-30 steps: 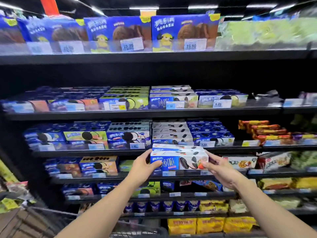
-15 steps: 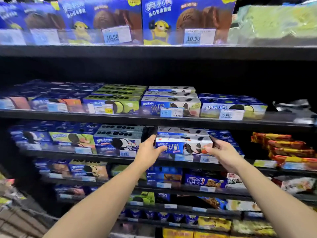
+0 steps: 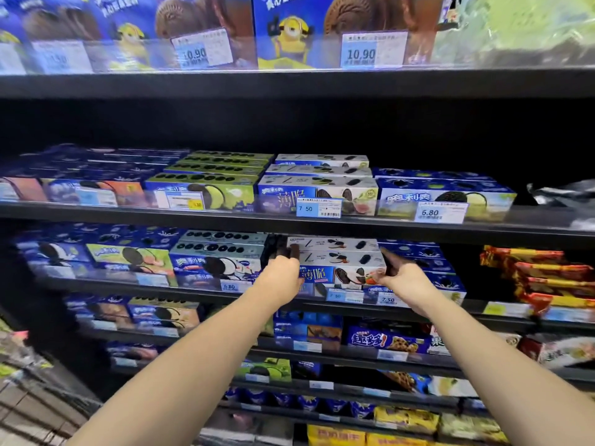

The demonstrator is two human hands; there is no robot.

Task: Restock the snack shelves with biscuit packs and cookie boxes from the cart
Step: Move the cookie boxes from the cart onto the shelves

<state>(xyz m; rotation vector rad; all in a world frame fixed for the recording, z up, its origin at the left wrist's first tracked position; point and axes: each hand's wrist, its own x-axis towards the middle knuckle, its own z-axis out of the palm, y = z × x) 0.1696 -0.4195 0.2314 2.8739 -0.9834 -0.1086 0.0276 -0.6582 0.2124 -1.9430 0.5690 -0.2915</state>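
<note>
A white and blue cookie box (image 3: 338, 265) lies flat on the third shelf (image 3: 96, 283) from the top, on a stack of like boxes. My left hand (image 3: 281, 272) grips its left end, fingers reaching into the dark gap beside it. My right hand (image 3: 397, 276) holds its right end, thumb on top. A matching box (image 3: 331, 244) sits just behind it. The box's front face stands level with the shelf edge, above a 7.50 price tag (image 3: 341, 296).
Blue cookie boxes (image 3: 219, 263) flank the spot on the left and more blue boxes (image 3: 428, 268) on the right. Red and yellow packs (image 3: 547, 275) lie far right. The shelf above (image 3: 289, 220) hangs close over the stack. A cart's wire edge (image 3: 38, 410) shows at bottom left.
Both hands have carried the cookie box up and forward from in front of a lower shelf onto the stack on the third shelf. The view has closed in on the shelves.
</note>
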